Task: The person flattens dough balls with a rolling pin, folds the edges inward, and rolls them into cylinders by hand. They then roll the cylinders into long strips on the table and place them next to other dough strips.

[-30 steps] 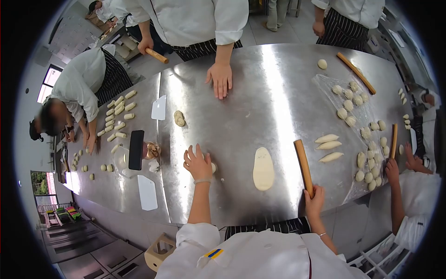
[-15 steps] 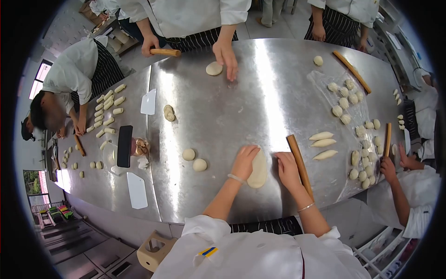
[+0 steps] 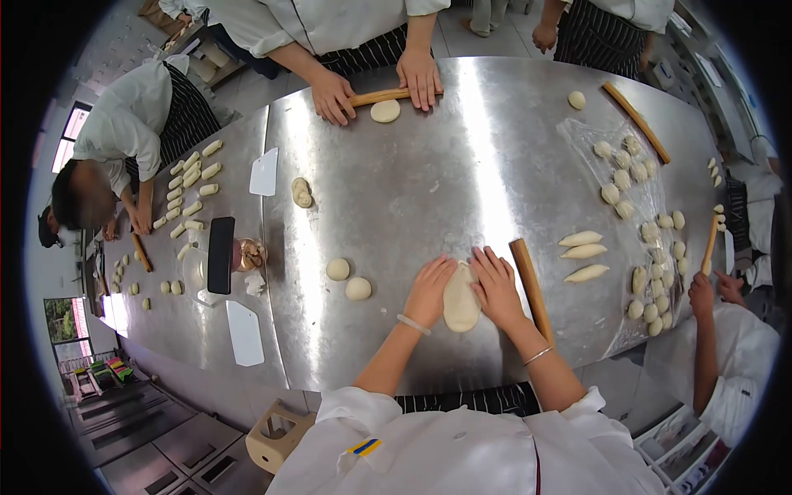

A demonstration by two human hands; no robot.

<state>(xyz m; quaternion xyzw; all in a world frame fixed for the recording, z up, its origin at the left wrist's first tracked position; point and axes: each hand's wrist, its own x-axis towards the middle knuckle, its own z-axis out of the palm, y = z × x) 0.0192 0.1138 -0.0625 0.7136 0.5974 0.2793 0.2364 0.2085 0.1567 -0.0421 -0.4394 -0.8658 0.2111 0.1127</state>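
A flattened oval piece of dough (image 3: 461,312) lies on the steel table in front of me, its long side pointing away from me. My left hand (image 3: 431,289) rests at its upper left edge, fingers stretched out and fingertips touching the far end. On the other side, my right hand (image 3: 497,289) lies with fingers extended and slightly apart, touching the upper right edge. Just right of that hand is a wooden rolling pin (image 3: 531,289). Two round dough balls (image 3: 358,288) sit to the left. Three pointed dough pieces (image 3: 586,273) lie beyond the rolling pin.
Across the steel table (image 3: 396,198), a co-worker's hands (image 3: 333,97) hold a rolling pin (image 3: 388,96) by a dough disc. Plastic sheeting with several dough balls (image 3: 622,179) spreads at right. A phone (image 3: 220,256) and white scrapers (image 3: 245,332) are at left.
My right hand has moved left from beside the rolling pin onto the dough. My left hand has shifted slightly left. The co-worker opposite has brought a rolling pin to the dough disc with both hands.
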